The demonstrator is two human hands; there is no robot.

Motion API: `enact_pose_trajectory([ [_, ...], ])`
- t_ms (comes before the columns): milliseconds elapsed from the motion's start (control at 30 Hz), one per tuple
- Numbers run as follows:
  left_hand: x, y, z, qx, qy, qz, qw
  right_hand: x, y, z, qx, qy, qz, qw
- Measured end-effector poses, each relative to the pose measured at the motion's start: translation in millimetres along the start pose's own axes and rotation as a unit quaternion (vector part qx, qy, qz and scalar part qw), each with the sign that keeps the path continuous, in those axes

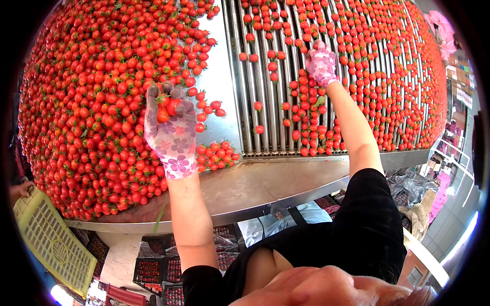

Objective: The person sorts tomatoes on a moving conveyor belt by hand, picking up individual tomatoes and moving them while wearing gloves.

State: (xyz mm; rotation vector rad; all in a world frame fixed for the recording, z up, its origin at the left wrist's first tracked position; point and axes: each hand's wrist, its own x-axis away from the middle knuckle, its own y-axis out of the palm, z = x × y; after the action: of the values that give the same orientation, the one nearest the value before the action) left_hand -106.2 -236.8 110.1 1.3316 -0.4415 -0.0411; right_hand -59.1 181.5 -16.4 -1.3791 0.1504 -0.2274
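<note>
Where the held tomatoes (163, 115) sit: in the upturned left hand (171, 122), over the edge of the heap.
Left hand: thumb and fingers curled round the fruit; flower-patterned glove (179, 163).
Right hand (322, 64): likewise gloved, well apart from the left, among tomatoes on the rollers (249, 122); fingertips hidden, grip cannot be told.
Tomato heap (92, 112): left side of the metal bench (255, 186), dense.
Steel strip (219, 130): between heap and rollers.
Yellow crate (56, 250): lower left, tilted.
</note>
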Motion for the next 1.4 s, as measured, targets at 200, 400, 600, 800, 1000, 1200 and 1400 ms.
enact_pose_trajectory([
  [200,3,3,2,-0.121,0.058,0.042,0.99,60,-48,-93,-0.517,-0.003,-0.133,0.846],
  [400,14,25,-27,-0.732,0.116,-0.039,0.67,120,-132,-211,-0.92,0.211,-0.33,0.018],
  [600,12,16,-64,-0.856,0.069,-0.338,0.385,139,-100,-220,-0.919,0.299,-0.218,-0.137],
  [800,13,16,-75,-0.812,0.06,-0.287,0.504,121,-85,-152,-0.941,0.29,-0.159,-0.071],
  [1000,-11,-39,-91,-0.83,-0.034,-0.059,0.553,112,-79,-66,-0.968,0.218,-0.076,-0.099],
  [1200,-202,-33,-183,-0.837,0.04,-0.332,0.434,123,-65,-11,-0.948,0.284,0.143,-0.004],
  [1400,-395,-38,-274,-0.893,0.106,-0.196,0.392,118,-99,11,-0.961,0.158,0.209,-0.088],
])
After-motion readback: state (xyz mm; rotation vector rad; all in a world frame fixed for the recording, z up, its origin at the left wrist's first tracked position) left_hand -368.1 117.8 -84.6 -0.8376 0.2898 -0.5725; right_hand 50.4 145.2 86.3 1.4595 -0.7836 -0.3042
